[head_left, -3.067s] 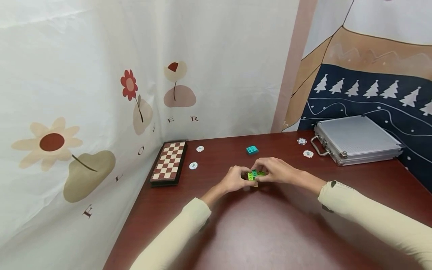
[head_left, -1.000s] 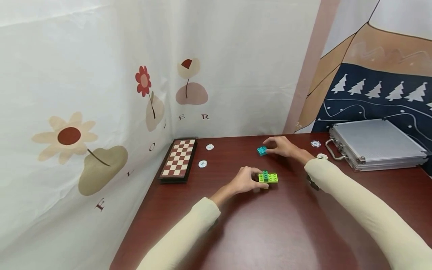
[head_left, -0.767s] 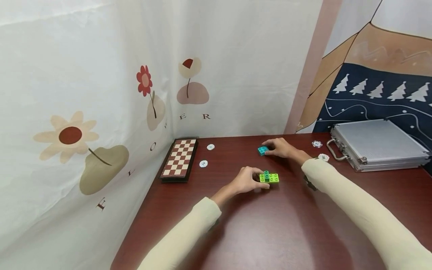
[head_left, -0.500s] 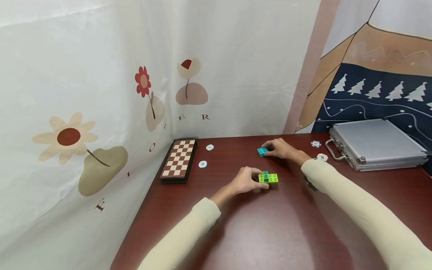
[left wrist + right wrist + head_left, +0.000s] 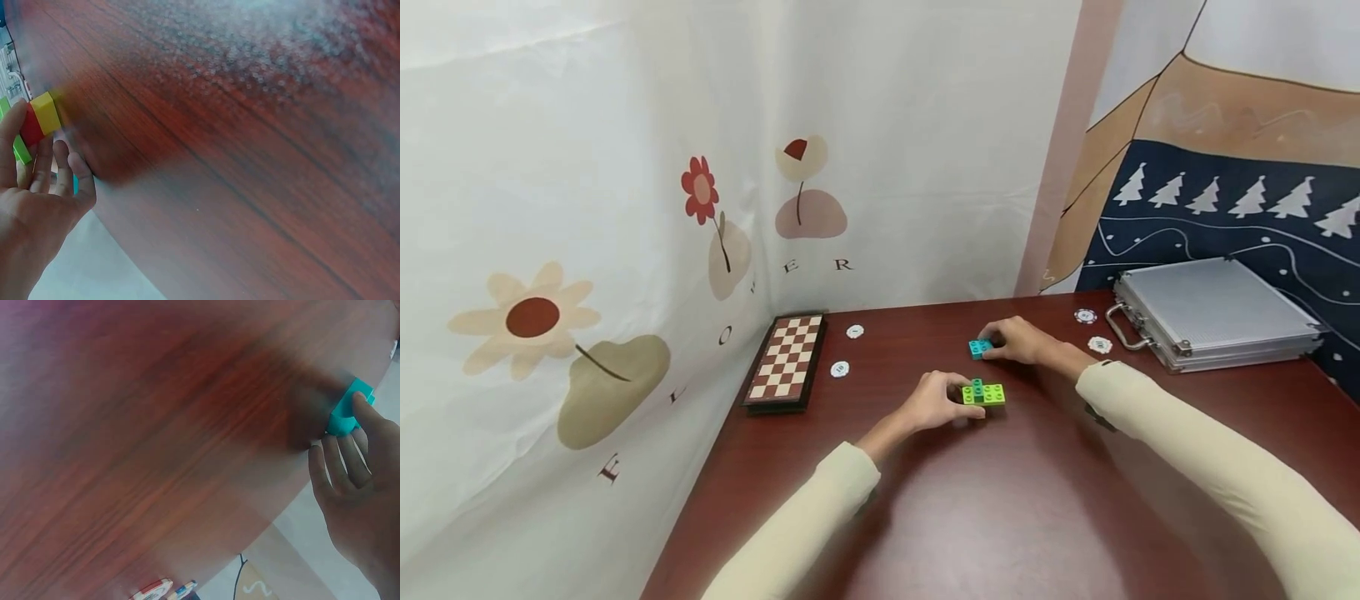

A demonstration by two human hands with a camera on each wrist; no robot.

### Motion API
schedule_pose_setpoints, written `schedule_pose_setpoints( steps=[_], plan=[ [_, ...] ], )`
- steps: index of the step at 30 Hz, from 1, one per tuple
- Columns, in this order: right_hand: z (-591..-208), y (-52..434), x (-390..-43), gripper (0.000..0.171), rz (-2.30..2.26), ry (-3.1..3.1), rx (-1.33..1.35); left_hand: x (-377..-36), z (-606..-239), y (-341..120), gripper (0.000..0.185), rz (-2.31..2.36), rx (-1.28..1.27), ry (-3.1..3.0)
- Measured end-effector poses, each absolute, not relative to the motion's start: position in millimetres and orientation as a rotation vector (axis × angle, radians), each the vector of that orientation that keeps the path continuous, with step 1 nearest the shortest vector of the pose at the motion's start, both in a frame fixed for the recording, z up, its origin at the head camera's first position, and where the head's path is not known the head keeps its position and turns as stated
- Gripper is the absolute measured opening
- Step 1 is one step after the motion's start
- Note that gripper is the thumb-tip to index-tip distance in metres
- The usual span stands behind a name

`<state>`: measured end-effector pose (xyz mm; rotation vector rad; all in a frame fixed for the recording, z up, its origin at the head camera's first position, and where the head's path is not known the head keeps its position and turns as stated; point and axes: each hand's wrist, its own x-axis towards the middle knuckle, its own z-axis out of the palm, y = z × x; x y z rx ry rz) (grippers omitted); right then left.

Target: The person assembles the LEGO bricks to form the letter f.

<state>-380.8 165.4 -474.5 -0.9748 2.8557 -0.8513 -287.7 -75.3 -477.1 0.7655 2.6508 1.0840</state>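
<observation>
Toward the far middle of the tabletop [image 5: 1015, 517], the left hand [image 5: 934, 403] curls its fingers round the green block stack [image 5: 983, 392]; the wrist view shows red and yellow bricks [image 5: 39, 122] in it too. The right hand [image 5: 1019, 341] pinches the teal block [image 5: 979, 348] just beyond, apparently lifted slightly, though blur hides the gap. Bare wood stretches wide toward the near edge, leaving free room. Compared with a second ago, the teal block and right hand have drawn nearer the stack. A chessboard [image 5: 786, 362] lies at the left edge by the curtain, poker chips [image 5: 839, 368] beside it, and a metal case [image 5: 1213, 311] far right; none lies between the hands.
</observation>
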Motion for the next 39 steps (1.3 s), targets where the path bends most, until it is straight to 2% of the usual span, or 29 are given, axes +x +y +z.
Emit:
schedule_pose_setpoints(
  steps=[21,39],
  plan=[
    [-477,194,-341,0.029,-0.892,2.868,-1.053,-289,-480,-75,0.051,1.102,0.768,2.663],
    [-430,186,-311,0.034,-1.093,2.789,-1.163,-303,-478,-74,0.053,1.078,0.761,2.660]
  ],
)
